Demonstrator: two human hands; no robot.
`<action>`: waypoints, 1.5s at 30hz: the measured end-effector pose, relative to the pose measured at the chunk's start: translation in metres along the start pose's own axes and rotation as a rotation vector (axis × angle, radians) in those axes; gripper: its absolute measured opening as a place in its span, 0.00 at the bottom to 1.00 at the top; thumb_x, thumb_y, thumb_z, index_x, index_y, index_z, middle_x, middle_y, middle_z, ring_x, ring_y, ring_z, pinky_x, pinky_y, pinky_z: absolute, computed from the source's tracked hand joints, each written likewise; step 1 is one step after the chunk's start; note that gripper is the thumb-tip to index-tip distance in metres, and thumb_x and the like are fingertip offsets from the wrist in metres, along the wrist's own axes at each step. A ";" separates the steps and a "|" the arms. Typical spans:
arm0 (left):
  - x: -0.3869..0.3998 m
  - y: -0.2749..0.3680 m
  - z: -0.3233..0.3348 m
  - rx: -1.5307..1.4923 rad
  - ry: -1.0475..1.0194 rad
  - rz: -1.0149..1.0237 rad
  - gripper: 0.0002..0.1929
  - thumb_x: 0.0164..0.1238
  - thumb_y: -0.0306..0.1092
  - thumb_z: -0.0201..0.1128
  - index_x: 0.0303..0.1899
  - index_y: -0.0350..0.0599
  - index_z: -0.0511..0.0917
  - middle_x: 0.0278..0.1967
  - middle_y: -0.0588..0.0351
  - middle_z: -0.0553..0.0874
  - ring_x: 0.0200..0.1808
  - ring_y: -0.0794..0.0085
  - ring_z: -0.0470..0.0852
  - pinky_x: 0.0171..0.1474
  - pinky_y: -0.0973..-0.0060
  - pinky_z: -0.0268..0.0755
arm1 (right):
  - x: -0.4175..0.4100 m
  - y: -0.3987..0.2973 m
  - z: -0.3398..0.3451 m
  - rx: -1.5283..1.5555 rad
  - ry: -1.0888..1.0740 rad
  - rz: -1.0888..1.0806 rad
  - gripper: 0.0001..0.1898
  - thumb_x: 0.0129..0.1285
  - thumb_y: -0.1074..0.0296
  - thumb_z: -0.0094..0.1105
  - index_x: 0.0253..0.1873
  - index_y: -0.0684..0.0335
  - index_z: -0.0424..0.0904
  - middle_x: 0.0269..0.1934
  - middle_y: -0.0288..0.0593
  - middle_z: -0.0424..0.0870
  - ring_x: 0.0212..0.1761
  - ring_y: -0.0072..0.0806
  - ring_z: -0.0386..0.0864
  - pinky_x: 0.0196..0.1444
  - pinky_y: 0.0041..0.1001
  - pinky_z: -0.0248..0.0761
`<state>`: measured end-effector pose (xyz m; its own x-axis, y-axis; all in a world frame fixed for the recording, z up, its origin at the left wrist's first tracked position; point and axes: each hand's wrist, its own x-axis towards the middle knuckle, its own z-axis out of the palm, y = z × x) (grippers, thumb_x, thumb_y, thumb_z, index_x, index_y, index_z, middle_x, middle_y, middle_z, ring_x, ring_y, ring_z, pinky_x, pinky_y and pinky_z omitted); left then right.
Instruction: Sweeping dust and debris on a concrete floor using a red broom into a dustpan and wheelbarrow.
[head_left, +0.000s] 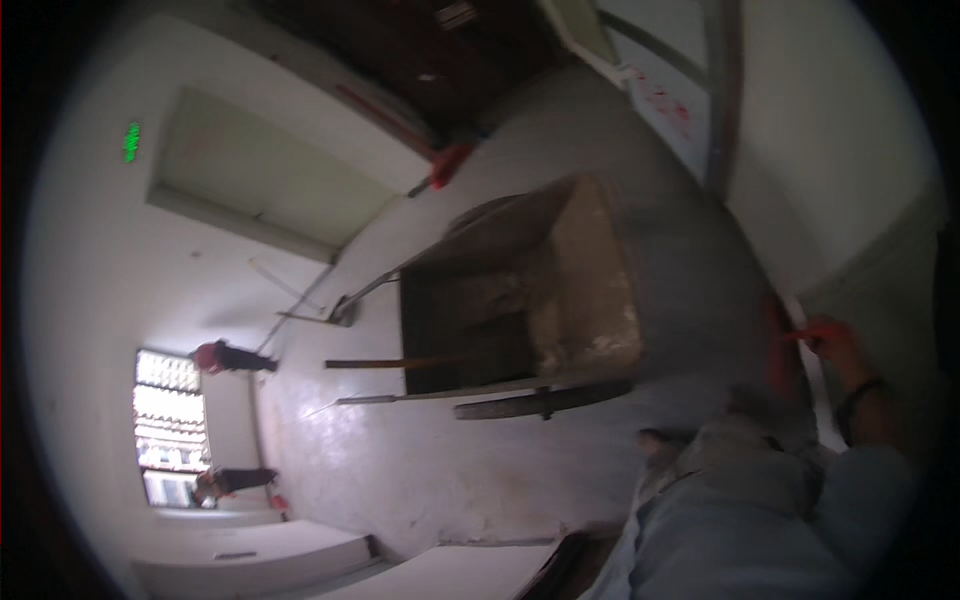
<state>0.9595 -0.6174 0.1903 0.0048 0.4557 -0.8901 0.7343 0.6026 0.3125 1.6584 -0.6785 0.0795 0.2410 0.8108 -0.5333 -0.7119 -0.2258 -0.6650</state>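
My right hand (829, 339), with a dark band at the wrist, is closed around a slim red object (806, 331), too blurred to name surely. Beside it, a blurred red shape (780, 349) shows low along the wall's foot. My left hand is out of view. In front of me stands a two-wheeled metal handcart (596, 262) with a deep, dirty open box. One wheel (544, 401) shows at its near side, and its handles (367, 400) point away from me. A long wooden handle (367, 364) sticks out over the box's edge; the dark contents are unclear.
Beyond the cart, two people (236, 356) (240, 480) stand near a bright barred window (171, 427). A red tool (450, 163) lies by a dark doorway (420, 75). A pale closed door (270, 180) is in the wall, near a green lit sign (131, 142). White low structures (465, 570) run along one side.
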 end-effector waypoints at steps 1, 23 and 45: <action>0.002 -0.002 -0.002 0.003 -0.012 0.009 0.12 0.62 0.37 0.57 0.34 0.38 0.83 0.27 0.48 0.84 0.29 0.66 0.83 0.34 0.69 0.75 | -0.004 0.007 0.018 -0.266 0.104 -0.134 0.04 0.61 0.72 0.53 0.36 0.65 0.76 0.27 0.42 0.76 0.28 0.28 0.76 0.29 0.24 0.70; -0.041 0.295 0.048 0.121 -0.218 0.740 0.11 0.62 0.30 0.58 0.41 0.29 0.79 0.29 0.51 0.84 0.30 0.73 0.80 0.35 0.76 0.74 | 0.009 0.099 0.053 0.582 0.840 0.325 0.02 0.55 0.78 0.47 0.30 0.65 0.66 0.19 0.42 0.67 0.17 0.33 0.68 0.16 0.31 0.62; 0.013 0.434 0.404 0.631 -1.517 1.488 0.10 0.59 0.30 0.63 0.43 0.42 0.78 0.37 0.46 0.83 0.38 0.55 0.81 0.43 0.65 0.72 | -0.145 0.118 0.016 -0.218 0.944 -0.215 0.04 0.55 0.74 0.50 0.28 0.62 0.69 0.21 0.41 0.70 0.21 0.30 0.70 0.21 0.31 0.65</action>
<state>1.5525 -0.6150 0.1806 0.7409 -0.6386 0.2077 -0.2406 0.0364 0.9699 1.5292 -0.8138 0.0869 0.8445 0.1051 -0.5251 -0.4776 -0.2957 -0.8273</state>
